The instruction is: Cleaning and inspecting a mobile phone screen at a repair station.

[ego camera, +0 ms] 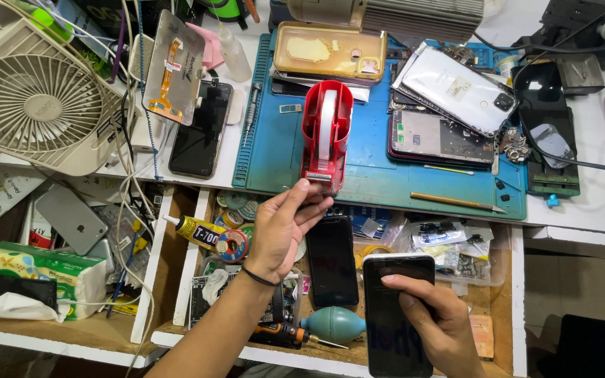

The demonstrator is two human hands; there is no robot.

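Note:
My left hand (281, 227) reaches up from the lower left, with a black band on the wrist. Its thumb and forefinger are pinched together at the cutter end of a red tape dispenser (327, 133). The dispenser stands on the near edge of a blue work mat (386, 175) and holds a white roll. My right hand (432, 318) grips a black smartphone (386, 336) at the bottom right, screen up and dark, over an open drawer. A second dark phone (331, 260) lies in the drawer between my hands.
The open wooden drawer (498, 308) holds small parts bags, tape rolls, a yellow glue tube (197, 229) and a teal air blower (334, 324). A beige fan (33, 98) and cables fill the left. Opened phones (456, 87) and a yellowish case (330, 50) lie on the mat.

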